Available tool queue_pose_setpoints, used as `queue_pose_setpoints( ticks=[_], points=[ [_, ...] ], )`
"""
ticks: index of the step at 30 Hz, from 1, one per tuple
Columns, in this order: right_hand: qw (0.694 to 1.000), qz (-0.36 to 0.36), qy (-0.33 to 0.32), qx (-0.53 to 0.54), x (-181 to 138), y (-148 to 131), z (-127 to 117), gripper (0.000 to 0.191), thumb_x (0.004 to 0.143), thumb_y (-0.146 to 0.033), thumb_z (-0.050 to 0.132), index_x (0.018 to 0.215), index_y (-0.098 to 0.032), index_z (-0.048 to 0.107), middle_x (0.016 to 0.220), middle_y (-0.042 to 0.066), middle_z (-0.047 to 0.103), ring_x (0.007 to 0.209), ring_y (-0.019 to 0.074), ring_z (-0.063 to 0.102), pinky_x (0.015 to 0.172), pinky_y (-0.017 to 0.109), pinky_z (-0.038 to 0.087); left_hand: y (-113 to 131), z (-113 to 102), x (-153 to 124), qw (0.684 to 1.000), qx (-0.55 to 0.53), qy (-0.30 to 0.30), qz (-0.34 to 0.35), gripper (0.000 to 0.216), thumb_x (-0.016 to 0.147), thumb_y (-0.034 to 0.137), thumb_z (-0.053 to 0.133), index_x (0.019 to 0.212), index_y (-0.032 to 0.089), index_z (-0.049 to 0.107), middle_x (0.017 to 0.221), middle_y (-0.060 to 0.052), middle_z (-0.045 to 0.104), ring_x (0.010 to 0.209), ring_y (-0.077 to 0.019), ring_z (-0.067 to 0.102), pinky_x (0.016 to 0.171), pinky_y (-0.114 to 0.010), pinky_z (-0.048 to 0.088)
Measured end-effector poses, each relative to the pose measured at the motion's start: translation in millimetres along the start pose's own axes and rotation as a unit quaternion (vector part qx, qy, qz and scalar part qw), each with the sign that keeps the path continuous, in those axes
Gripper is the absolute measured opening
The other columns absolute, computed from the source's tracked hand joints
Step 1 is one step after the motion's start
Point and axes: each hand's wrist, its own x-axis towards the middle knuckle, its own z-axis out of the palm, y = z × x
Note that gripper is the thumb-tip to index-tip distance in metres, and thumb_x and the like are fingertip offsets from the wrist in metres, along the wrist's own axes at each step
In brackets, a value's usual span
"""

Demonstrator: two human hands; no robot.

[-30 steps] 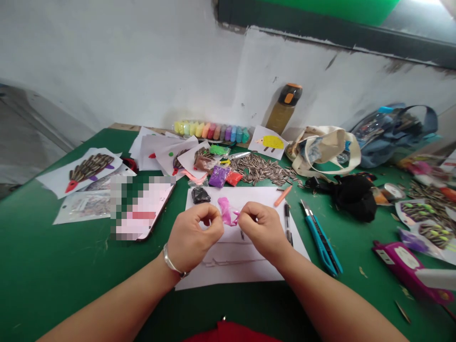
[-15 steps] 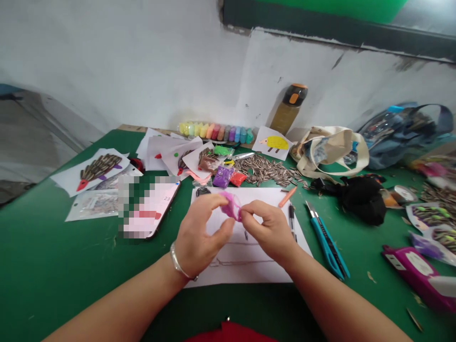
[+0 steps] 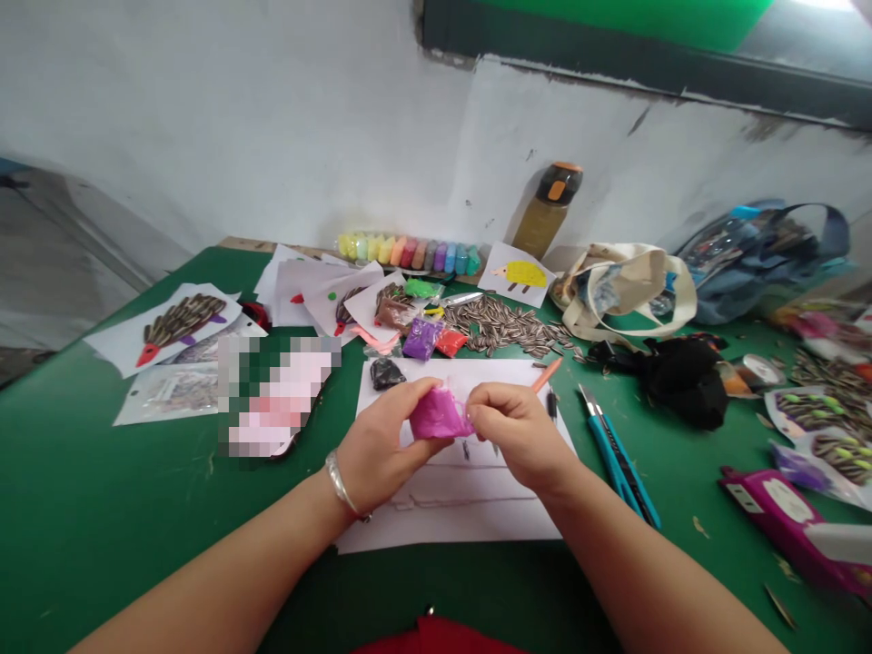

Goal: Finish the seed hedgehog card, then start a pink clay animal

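Observation:
A bright magenta packet of soft clay (image 3: pixel 438 416) is held up over a sheet of white paper (image 3: pixel 470 525) with drawn lines. My left hand (image 3: pixel 374 450) grips it from the left, thumb below and fingers above. The fingertips of my right hand (image 3: pixel 524 431) pinch the packet's right edge. Just behind my left hand, a black packet (image 3: pixel 387 373) lies on the sheet's far edge. An orange crayon-like stick (image 3: pixel 547 374) and a dark pen (image 3: pixel 552 404) are by my right hand, the pen partly hidden.
Purple (image 3: pixel 422 339) and red (image 3: pixel 450 342) packets lie beside striped sunflower seeds (image 3: pixel 508 325). A teal box cutter (image 3: pixel 619 463) is at right, a phone (image 3: pixel 279 404) at left. Behind stand a bottle (image 3: pixel 547 211) and a cream bag (image 3: pixel 630 286). A seed-covered hedgehog picture (image 3: pixel 181 320) lies far left.
The magenta packet has turned and now shows a broader face between my hands. My left thumb has moved in under it. The black packet shows more fully. The view has shifted slightly.

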Motion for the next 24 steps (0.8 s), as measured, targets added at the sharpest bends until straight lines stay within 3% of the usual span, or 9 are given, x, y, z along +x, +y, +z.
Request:
queue_pose_setpoints(
  ticks=[9,18,24],
  points=[
    [0.997,0.030,0.064,-0.016,2.0,-1.2,4.1,0.013,0.065,-0.018,0.052,0.053,-0.018,0.053,0.048,-0.007,0.040,0.049,0.0074,0.033,0.046,0.021,0.024,4.2,-5.5,2.3,0.998,0.028,0.027,0.058,0.030,0.085,0.027,0.065,0.113,0.017,0.059,0.100,-0.007,0.070,0.092,-0.0200,0.066,0.084,-0.034,0.054],
    [0.997,0.007,0.040,-0.070,-0.8,-2.0,3.2,0.015,0.068,-0.017,0.052,0.053,-0.019,0.052,0.050,-0.006,0.043,0.050,0.0080,0.039,0.047,0.021,0.028,3.8,-9.4,5.4,0.996,0.061,-0.020,0.070,0.014,0.088,0.020,0.054,0.093,0.016,0.067,0.084,-0.005,0.071,0.077,-0.0192,0.065,0.070,-0.031,0.051],
    [0.998,0.009,0.021,-0.059,-2.2,-0.5,6.2,0.014,0.069,-0.016,0.052,0.055,-0.018,0.053,0.051,-0.006,0.042,0.051,0.0080,0.037,0.048,0.021,0.027,5.4,-8.2,4.3,0.994,0.074,-0.036,0.068,0.016,0.081,0.013,0.052,0.068,0.016,0.060,0.061,0.000,0.058,0.057,-0.0135,0.051,0.055,-0.025,0.038]
  ],
)
